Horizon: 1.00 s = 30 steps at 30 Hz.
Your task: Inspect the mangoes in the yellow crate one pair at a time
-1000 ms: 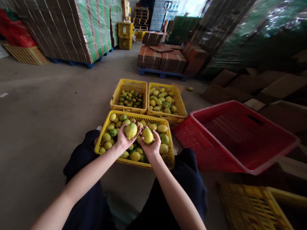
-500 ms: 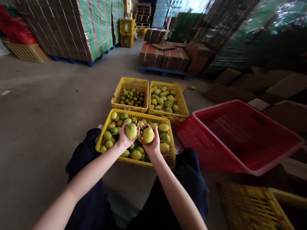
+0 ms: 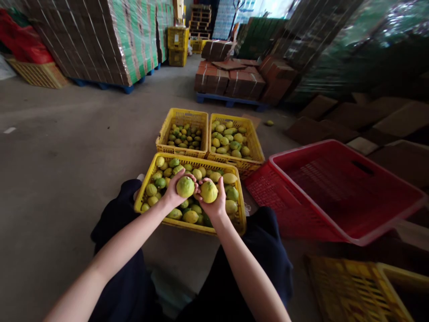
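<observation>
1. Yellow and slatted, the front crate (image 3: 197, 161) sits between the person's dark trouser legs (image 3: 114, 219); the left hand (image 3: 172, 195) and the right hand (image 3: 217, 205) hide the middle of its load.
2. The underside of each held fruit is out of my sight. Shadow makes the bottom of the tilted red crate (image 3: 278, 197) hard to read, and a yellow slatted crate (image 3: 345, 286) at lower right is cut off.
3. I count two lemons in hand, one apiece: the left lemon (image 3: 185, 186) and the right lemon (image 3: 208, 191), both above the front crate.
4. Two more fruit-filled crates stand side by side behind it: the back-left crate (image 3: 181, 151), with smaller fruit, and the back-right crate (image 3: 234, 164). The fruit overlaps too much to count. One loose lemon (image 3: 269, 123) lies on the floor (image 3: 67, 179) beyond.
5. Both arms reach forward and converge, palms upturned, thumbs outward. Each hand's fingers curl around its own lemon, and the two sets of fingertips nearly meet.
</observation>
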Available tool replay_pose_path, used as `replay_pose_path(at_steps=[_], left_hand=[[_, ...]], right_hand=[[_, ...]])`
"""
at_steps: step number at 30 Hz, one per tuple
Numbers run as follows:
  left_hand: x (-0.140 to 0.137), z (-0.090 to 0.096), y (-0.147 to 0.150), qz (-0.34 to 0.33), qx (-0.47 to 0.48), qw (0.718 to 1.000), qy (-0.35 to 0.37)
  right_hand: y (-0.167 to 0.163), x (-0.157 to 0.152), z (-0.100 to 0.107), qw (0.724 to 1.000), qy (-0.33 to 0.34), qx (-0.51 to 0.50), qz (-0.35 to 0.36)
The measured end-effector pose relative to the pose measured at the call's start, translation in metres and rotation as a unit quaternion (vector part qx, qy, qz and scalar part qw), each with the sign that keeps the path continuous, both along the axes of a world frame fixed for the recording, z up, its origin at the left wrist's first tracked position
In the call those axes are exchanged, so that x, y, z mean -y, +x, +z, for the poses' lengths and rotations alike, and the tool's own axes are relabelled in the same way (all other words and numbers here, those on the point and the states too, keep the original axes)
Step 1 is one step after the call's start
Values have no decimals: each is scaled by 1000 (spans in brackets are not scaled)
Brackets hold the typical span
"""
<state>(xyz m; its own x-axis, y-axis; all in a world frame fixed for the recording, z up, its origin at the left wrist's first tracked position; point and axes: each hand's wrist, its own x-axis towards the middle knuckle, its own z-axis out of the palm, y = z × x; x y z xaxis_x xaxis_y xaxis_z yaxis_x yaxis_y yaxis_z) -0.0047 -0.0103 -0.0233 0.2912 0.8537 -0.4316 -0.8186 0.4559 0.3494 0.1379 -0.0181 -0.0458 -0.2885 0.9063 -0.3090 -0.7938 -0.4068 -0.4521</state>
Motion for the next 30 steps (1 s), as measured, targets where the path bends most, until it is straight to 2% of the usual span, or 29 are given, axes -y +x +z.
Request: replay_pose_path(at_steps=[6,14,17,19,23,25,28,30], left_hand=[[1,-6,1,64,78,994,-40],[3,-10,2,58,32,998,-24],[2,-12,2,69,36,996,-35],[-1,-10,0,82,53,994,-53],[-9,1,-11,137,74,984,-91],[-13,8,-19,154,75,979,-109],[-19,17,-31,168,67,976,-120],[-22,21,-35,172,65,977,-112]], right_hand=[[-1,-4,-5,997,-64,-15,-47],[-4,0,1,996,-66,3,-63],[-4,-2,-5,996,-67,6,-65],[-4,-2,-15,993,-101,26,-62],[-5,9,-41,964,-240,113,-10],[-9,14,-51,954,-265,140,11],[-19,-3,-46,950,-261,170,16],[-26,-36,-27,960,-219,175,-3]])
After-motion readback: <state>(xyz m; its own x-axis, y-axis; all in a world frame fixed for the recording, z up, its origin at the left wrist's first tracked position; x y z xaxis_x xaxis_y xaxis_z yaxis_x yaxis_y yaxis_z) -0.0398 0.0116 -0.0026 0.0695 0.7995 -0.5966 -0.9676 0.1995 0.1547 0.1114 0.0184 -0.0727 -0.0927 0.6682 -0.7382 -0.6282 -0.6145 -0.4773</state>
